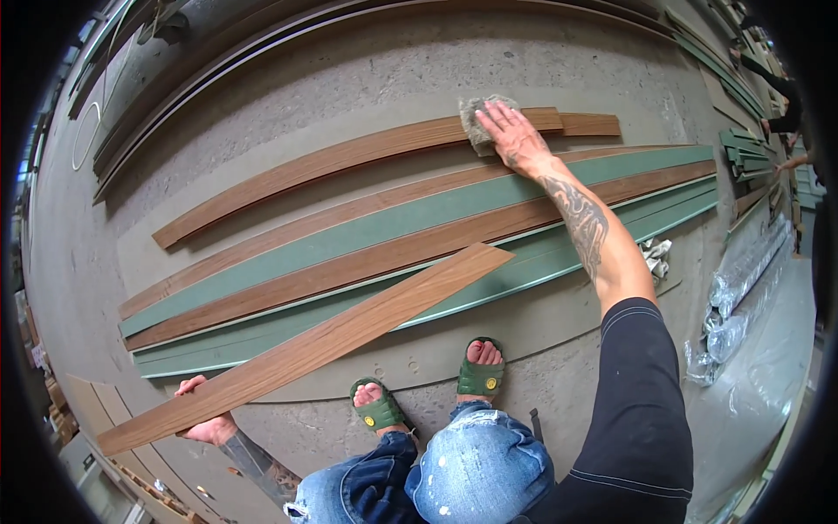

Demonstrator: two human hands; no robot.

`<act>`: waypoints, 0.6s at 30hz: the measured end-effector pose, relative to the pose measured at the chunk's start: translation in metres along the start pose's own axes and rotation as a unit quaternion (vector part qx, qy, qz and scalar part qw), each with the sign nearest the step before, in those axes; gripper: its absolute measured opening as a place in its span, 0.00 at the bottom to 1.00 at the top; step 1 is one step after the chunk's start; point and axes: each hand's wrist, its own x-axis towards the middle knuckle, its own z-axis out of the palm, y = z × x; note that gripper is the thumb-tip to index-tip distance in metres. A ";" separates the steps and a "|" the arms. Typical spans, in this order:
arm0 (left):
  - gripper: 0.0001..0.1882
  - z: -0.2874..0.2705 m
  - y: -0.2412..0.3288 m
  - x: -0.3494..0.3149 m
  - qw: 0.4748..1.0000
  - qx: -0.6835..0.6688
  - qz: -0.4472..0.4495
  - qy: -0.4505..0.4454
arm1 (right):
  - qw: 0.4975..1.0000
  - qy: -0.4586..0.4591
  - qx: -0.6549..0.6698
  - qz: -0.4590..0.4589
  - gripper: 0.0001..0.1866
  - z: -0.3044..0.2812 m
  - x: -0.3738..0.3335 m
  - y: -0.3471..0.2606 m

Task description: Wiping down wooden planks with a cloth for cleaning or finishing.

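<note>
Left hand holds a loose wood-grain plank near its lower-left end: the palm shows at the near edge and the fingers hook over the far edge, closed on it. The plank lies at a slant, its angle-cut far end above the green strips; whether it touches them cannot be determined. Right hand reaches forward, its fingers laid nearly flat and slightly parted on a shaggy grey cloth, thumb not visible. The cloth rests on a long brown plank, towards that plank's right end, where a short brown piece also shows. Assessment: the loose plank appears light for its length and fairly stiff, though liable to dip or swing at the free end when held from one end only. Its face looks smooth and possibly slippery; the finish is judged prone to scratching and the pointed corner to chipping. Recommended hold is by both long edges, nearer the middle for balance, with the fingers clear of the face. The cloth appears soft and yielding, best controlled under a flat palm
</note>
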 end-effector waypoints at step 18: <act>0.28 0.009 -0.052 -0.004 0.995 -0.072 -0.067 -0.033 | 0.765 0.276 0.548 0.193 0.21 -0.085 -0.035 0.046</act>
